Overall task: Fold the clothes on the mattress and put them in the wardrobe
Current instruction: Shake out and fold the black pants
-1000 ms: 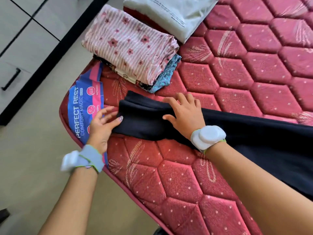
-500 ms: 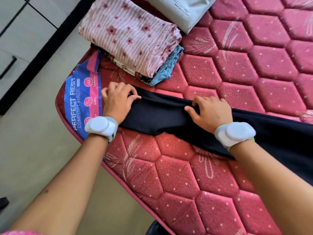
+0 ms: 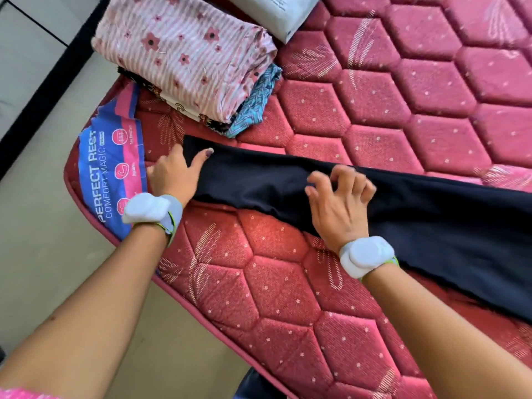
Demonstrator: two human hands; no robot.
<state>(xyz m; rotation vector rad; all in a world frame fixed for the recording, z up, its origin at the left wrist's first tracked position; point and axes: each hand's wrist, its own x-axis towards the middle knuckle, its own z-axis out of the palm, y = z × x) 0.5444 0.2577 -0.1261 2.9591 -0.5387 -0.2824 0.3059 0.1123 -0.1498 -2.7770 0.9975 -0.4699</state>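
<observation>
Clothes in hand: a dark navy garment [image 3: 403, 214] lies stretched in a long band across the red quilted mattress [image 3: 403, 96], its narrow end near the mattress corner and the rest running off the right edge of the view.
Fold state: it looks laid double lengthwise, but not yet brought down into a compact stack; I judge the folding of this piece about midway.
Left hand [image 3: 172, 177]: grips the narrow end of the dark garment, thumb lying on top of the cloth, the other fingers tucked at or under its edge.
Right hand [image 3: 339, 203]: sits on the middle of the garment with fingers curled, pinching up a little of the cloth.
Done so far: a folded pile [image 3: 190, 56] rests just beyond the garment, a pink striped floral piece on top, with patterned and blue pieces showing beneath it.
Also on the mattress: a pale grey packet [image 3: 276, 12] lies behind the pile, touching it.
Mattress label [image 3: 106, 168]: blue and pink, at the corner beside the left hand.
Still left: finish folding the dark piece, then carry everything to the wardrobe; I judge the pale cabinet fronts [image 3: 28, 38] at upper left may be it, though I cannot tell.
</observation>
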